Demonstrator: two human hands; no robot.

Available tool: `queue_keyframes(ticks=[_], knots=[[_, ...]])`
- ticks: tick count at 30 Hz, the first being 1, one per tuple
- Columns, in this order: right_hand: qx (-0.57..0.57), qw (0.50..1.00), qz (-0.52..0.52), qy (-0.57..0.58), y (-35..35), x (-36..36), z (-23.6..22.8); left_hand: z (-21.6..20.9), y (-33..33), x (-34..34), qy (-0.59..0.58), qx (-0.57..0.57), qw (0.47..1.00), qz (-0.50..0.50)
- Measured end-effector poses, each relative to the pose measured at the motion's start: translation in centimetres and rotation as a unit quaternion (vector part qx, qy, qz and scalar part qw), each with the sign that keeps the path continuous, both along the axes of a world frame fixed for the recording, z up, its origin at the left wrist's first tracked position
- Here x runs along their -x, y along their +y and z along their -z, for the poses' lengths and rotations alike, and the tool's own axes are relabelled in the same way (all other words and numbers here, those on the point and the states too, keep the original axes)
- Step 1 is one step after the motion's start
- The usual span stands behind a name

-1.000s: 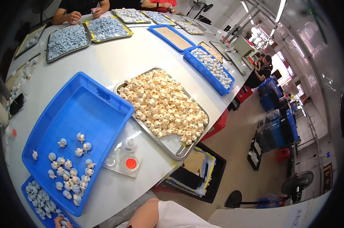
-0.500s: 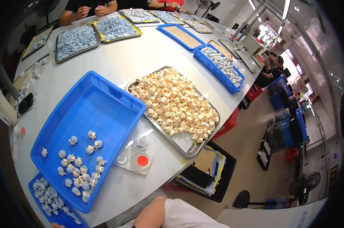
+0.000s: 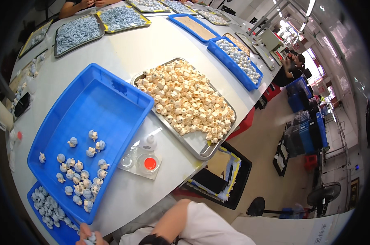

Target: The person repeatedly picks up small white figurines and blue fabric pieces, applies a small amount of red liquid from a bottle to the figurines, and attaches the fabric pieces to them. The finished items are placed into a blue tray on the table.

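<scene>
At the lower left edge, my left hand (image 3: 84,234) is partly in view, its fingers closed around a small light-blue piece (image 3: 90,238). My right forearm (image 3: 173,221), with a black band at the wrist, runs down out of the picture; the fingers of that hand cannot be made out for certain. Just above the left hand, a large blue tub (image 3: 91,98) holds several small light-blue-and-cream doll-head-like pieces (image 3: 79,165) in its near end. Under its near left corner sits a smaller blue tray (image 3: 64,234) of light-blue curved pieces (image 3: 46,206).
Right of the tub, a metal tray (image 3: 201,151) is heaped with cream hollow pieces (image 3: 181,96). Between them are a white squeeze bottle (image 3: 148,142) and a clear dish with a red disc (image 3: 150,163). More filled trays (image 3: 78,34) line the far side, near other people. A black crate (image 3: 238,183) stands below the table edge.
The view has shifted slightly, so the table's things sit higher in the picture. My left hand has come further into view, showing the light-blue piece, and the right wrist's black band shows more.
</scene>
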State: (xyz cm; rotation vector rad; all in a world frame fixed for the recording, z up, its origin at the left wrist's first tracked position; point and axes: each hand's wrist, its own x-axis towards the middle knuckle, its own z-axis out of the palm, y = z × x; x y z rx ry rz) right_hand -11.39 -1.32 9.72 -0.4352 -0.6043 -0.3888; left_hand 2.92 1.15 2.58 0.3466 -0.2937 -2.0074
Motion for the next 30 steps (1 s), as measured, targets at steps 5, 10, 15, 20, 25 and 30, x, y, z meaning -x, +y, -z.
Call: queue_keyframes(ticks=[5, 10, 15, 20, 25, 30], knots=[[0.303, 0.884, 0.309, 0.179, -3.5, 7.5, 3.6, 0.8, -1.1, 0.4, 0.016, -0.028, 0.998, 0.048], [0.457, 0.372, 0.469, 0.658, -6.0, 19.5, 2.4, 0.8, -1.6, 0.4, -0.125, -0.079, 0.987, 0.062], [0.281, 0.039, 0.52, 0.805, -8.9, 28.1, 5.9, 2.0, -1.3, -0.2, -0.119, -0.088, 0.989, 0.014], [0.346, -0.072, 0.431, 0.83, -11.6, 28.3, 7.6, 1.9, -2.2, 1.3, -0.217, -0.117, 0.96, -0.133], [0.384, -0.111, 0.413, 0.818, -11.9, 28.3, 8.1, 1.9, -2.0, 2.1, -0.222, -0.079, 0.96, -0.151], [0.348, -0.075, 0.515, 0.78, -10.9, 28.5, 8.2, 2.0, -2.3, 2.6, -0.208, -0.042, 0.975, -0.065]])
